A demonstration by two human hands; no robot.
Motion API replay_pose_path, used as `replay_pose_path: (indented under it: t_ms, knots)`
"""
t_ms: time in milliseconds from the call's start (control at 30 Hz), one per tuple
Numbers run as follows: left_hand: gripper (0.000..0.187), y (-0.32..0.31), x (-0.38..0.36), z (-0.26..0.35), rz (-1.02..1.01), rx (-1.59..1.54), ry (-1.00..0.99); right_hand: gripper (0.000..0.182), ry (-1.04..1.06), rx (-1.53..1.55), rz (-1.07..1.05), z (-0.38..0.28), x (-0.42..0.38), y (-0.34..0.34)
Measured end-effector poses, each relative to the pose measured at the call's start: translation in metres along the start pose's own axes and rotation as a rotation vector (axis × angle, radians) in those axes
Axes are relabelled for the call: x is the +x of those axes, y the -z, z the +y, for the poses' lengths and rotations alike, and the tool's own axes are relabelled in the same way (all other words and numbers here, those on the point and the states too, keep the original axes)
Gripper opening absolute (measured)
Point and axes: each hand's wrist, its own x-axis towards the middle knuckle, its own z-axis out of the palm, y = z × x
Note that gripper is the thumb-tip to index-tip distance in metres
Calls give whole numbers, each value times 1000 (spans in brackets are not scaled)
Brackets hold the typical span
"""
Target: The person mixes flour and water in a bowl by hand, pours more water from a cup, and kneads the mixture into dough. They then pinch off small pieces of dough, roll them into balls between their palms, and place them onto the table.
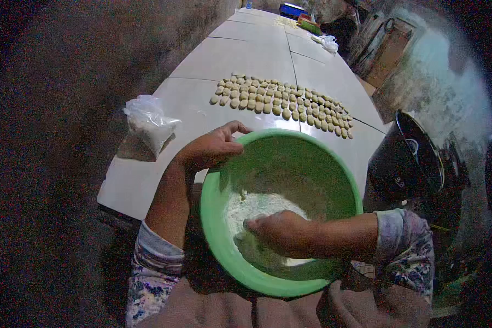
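Note:
A green plastic basin (357, 191) is tilted toward me at the table's near edge, over my lap. My left hand (216, 146) grips its upper left rim, with the thumb on the inner side and fingers along the outside. White powder that looks like flour (268, 203) lies in the bottom of the basin. Down in this powder is my right hand (281, 232), its fingers curled and the tips pointing left. The undersides of those fingers are hidden, so what they close on cannot be made out.
Rows of small, pale oval dough pieces (279, 98) cover part of the white tiled table (251, 52). At left stands a clear plastic bag (150, 123) of white stuff. A black bucket (404, 158) is at right. A blue container (292, 11) and another plastic bag (328, 42) sit far back.

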Motion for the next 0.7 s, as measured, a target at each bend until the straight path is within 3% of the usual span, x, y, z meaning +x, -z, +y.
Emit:
replay_pose_path:
  t_ms: [33, 67, 167, 200, 233, 300, 333, 433, 500, 567, 633, 700]
  knots:
    - [50, -2, 0, 3, 4, 65, 30, 43, -6, 4, 70, 2, -2, 4]
    - [49, -5, 1, 5, 6, 130, 57, 32, 180, 313, 304, 20, 5, -5]
    - [47, -7, -7, 8, 56, 61, 51, 31, 388, -158, 528, 33, 12, 10]
    - [46, -4, -5, -1, 75, 66, 2, 53, 349, -175, 478, 35, 17, 13]
    - [46, -4, -8, 3, 76, 74, 0, 53, 353, -176, 486, 42, 26, 4]
    - [48, -10, -14, 12, 71, 112, 7, 54, 622, -356, 547, 58, 38, -23]
    - [48, -9, -12, 10, 64, 112, 6, 46, 379, -223, 17, 25, 23, -5]
    - [49, 0, -6, 0, 65, 176, 35, 29, 476, -195, -48, 11, -1, -22]
    - [51, 3, -7, -3, 13, 58, 2, 24, 441, -32, -42, -2, -12, -23]
    - [50, 2, -8, 4, 20, 83, 22, 21, 862, -267, 255, 20, 2, -50]
    - [50, -2, -7, 8, 4, 110, 47, 20, 672, -129, 135, 23, -5, -37]
    - [51, -3, -7, 7, 21, 174, 18, 24, 545, -429, 225, 22, -9, -24]
